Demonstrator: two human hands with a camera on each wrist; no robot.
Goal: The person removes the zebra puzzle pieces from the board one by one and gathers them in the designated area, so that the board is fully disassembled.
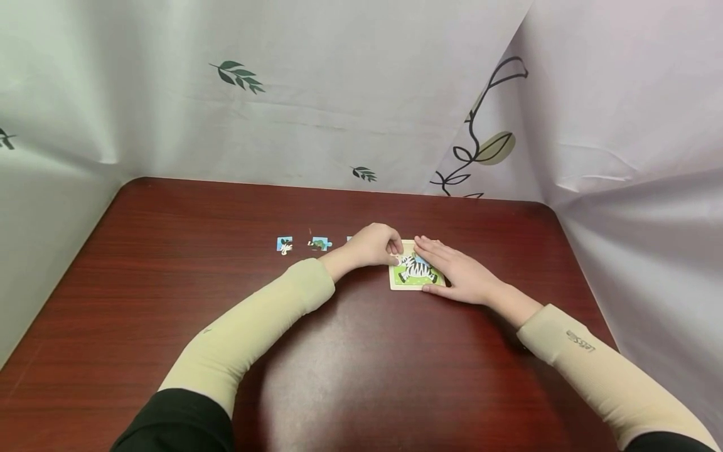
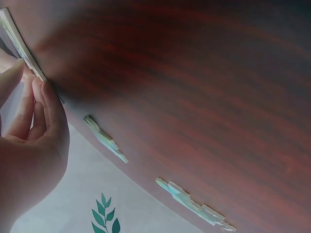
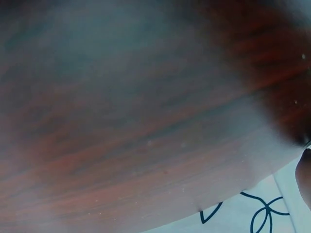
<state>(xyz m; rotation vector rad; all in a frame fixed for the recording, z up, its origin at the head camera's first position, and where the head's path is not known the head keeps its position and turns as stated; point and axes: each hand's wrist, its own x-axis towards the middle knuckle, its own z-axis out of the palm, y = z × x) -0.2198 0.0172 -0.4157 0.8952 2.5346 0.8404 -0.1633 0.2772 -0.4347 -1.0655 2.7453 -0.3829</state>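
A small zebra jigsaw puzzle in a pale wooden tray (image 1: pixel 410 288) lies toward the back of the table. At the tray's left edge, my left hand (image 1: pixel 373 245) has its fingers curled, with thumb and fingertips right at the rim. The left wrist view shows those fingers (image 2: pixel 46 102) at one end of the tray (image 2: pixel 22 46). My right hand (image 1: pixel 465 276) lies over the tray's right side, fingers straight toward the far edge and thumb at the near edge. In the right wrist view only a bit of that hand (image 3: pixel 304 177) shows. Bare wood appears at the tray's upper left.
Left of the tray lie a loose piece with a zebra's head (image 1: pixel 285 245) and a blue-green piece (image 1: pixel 321 243). A further blue piece (image 1: pixel 349 238) is mostly hidden behind the left hand. The dark red table (image 1: pixel 350 376) ends at a white curtain (image 1: pixel 316 119) behind.
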